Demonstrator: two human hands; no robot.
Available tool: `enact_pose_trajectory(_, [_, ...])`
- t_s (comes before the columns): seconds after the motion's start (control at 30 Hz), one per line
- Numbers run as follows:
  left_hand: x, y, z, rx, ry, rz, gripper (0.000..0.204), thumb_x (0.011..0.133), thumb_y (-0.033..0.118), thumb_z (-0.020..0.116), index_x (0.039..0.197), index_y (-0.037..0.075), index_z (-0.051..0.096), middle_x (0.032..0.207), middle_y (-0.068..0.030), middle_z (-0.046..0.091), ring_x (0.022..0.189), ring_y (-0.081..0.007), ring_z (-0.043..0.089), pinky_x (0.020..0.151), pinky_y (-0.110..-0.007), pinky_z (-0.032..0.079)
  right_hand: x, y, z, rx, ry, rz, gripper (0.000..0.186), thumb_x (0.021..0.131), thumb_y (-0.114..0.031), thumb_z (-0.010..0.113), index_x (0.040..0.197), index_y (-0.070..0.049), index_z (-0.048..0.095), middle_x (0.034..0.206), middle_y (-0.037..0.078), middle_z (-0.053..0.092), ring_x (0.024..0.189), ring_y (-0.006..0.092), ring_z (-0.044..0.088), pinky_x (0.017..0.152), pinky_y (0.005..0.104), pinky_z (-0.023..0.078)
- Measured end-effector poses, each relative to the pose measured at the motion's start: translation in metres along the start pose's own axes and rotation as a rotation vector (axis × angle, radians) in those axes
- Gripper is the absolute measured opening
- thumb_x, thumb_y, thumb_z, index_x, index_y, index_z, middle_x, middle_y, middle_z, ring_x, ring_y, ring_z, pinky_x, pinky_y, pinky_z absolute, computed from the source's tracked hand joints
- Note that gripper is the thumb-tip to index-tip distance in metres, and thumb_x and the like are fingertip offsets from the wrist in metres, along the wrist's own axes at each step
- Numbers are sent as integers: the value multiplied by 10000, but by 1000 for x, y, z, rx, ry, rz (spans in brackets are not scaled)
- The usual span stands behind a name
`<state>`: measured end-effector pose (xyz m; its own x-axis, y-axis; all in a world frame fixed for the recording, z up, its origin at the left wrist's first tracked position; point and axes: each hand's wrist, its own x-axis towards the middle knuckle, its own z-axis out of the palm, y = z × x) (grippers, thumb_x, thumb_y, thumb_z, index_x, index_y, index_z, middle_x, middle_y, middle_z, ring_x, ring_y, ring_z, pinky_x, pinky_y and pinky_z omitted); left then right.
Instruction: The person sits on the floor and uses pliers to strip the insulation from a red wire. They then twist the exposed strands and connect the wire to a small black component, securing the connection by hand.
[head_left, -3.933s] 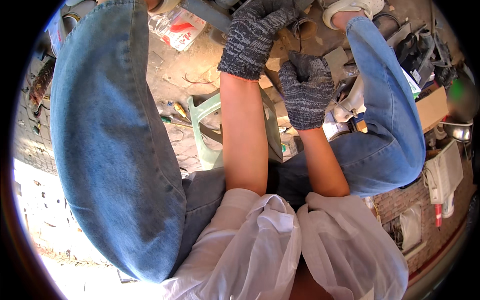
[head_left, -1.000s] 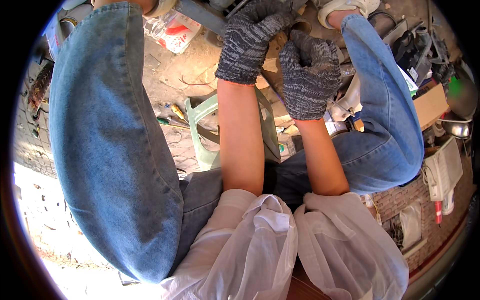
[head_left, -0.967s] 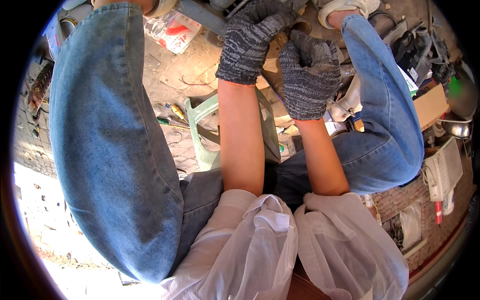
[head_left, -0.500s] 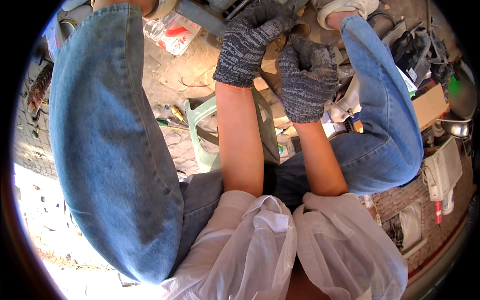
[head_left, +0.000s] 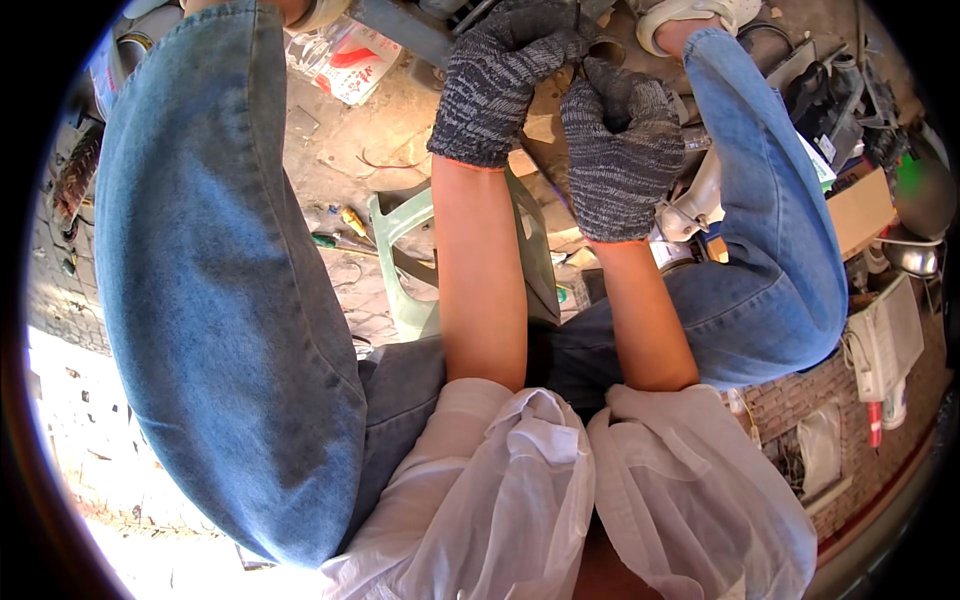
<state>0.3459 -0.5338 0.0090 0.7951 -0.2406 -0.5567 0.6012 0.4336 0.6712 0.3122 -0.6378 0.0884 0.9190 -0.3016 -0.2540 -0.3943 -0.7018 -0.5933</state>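
Both of my hands wear dark grey striped knit gloves with orange cuff edges and are close together at the top centre. My left hand is closed, with its fingers curled toward the right. Lower and to the right, my right hand is also closed, thumb and fingers pinched together. A thin dark strand shows between the fingertips of the two hands; what each one grips is too small or hidden to name. Just beyond them lies a round brownish metal part. Grey metal machinery stands behind my left hand.
A pale green plastic stool stands beneath my forearms. Left of it lies a yellow-handled screwdriver. A clear and red-white plastic package is at upper left. On the right are a cardboard box and black plastic parts.
My right hand has shifted slightly to the right, and the gap between the two gloves is a little wider. My left hand has barely moved.
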Motion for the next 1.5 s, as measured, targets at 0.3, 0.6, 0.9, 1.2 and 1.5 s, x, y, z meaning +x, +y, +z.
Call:
enact_pose_trajectory(0.3, [-4, 11, 10, -71, 39, -69, 252, 781, 75, 684, 1012, -25, 690, 1044, -103, 671, 994, -202, 606, 895, -315, 469, -4, -3, 2, 91, 21, 99, 173, 798, -90, 690, 945, 0, 680, 852, 123, 657, 721, 224, 657, 686, 323, 523])
enact_pose_trajectory(0.6, [3, -17, -1, 27, 53, -19, 220, 822, 82, 695, 1040, 57, 714, 944, -60, 707, 875, -180, 656, 802, -285, 513, 6, 5, -10, -57, -26, -99, 176, 744, -96, 696, 911, -38, 683, 807, 117, 645, 707, 271, 635, 668, 377, 512])
enact_pose_trajectory(0.9, [0, 12, 3, -55, -14, -84, 258, 780, 83, 675, 1017, -19, 693, 1049, -93, 663, 1009, -195, 594, 899, -314, 459, 4, 3, -4, -4, 1, -28, 179, 733, -98, 690, 907, -57, 692, 775, 112, 642, 693, 274, 618, 653, 371, 501])
enact_pose_trajectory(1.2, [0, 9, 4, -58, 16, -76, 252, 778, 82, 694, 1008, -19, 696, 1049, -99, 669, 993, -207, 610, 905, -318, 472, -1, 8, 4, -87, 53, -70, 178, 728, -120, 694, 900, -73, 693, 749, 95, 623, 689, 264, 601, 627, 376, 498])
enact_pose_trajectory(1.5, [1, 3, 7, -227, 14, -104, 251, 774, 59, 701, 1013, -16, 690, 1022, -95, 671, 966, -204, 620, 874, -320, 492, -4, 18, 5, -246, 73, -208, 220, 714, -112, 714, 932, -93, 694, 762, 96, 608, 678, 259, 591, 616, 374, 498])
